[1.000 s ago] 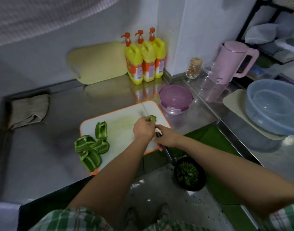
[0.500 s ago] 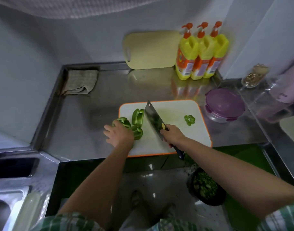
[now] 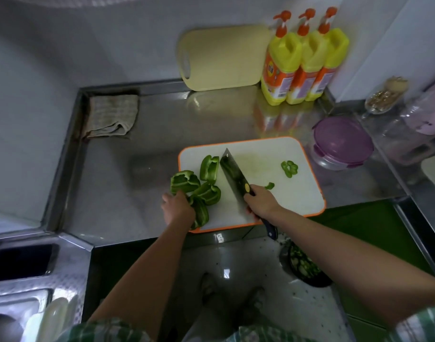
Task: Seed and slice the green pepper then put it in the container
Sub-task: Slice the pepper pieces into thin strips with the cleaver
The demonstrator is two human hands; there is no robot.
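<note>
left hand (image 3: 178, 206) grasps pepper (image 3: 185, 181); right hand (image 3: 260, 203) grasps knife (image 3: 236, 176) (blade beside pieces). risk: pieces overhang board (image 3: 285, 198) edge, may slip off.

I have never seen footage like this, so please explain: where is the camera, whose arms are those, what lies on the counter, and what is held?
There is no machine: a person wears a wide-angle camera on the head, looking down at their own arms. It is the only view. On the steel counter lies a white cutting board with an orange edge. Large green pepper pieces sit at its left end; a small pepper ring lies toward its right. The right hand grips a cleaver, blade over the board. The left hand touches the pepper pieces; whether it grips one is unclear. Beside the board stands a purple-lidded container, closed. At the back: three yellow bottles, a cloth and a pale board leaning on the wall.
</note>
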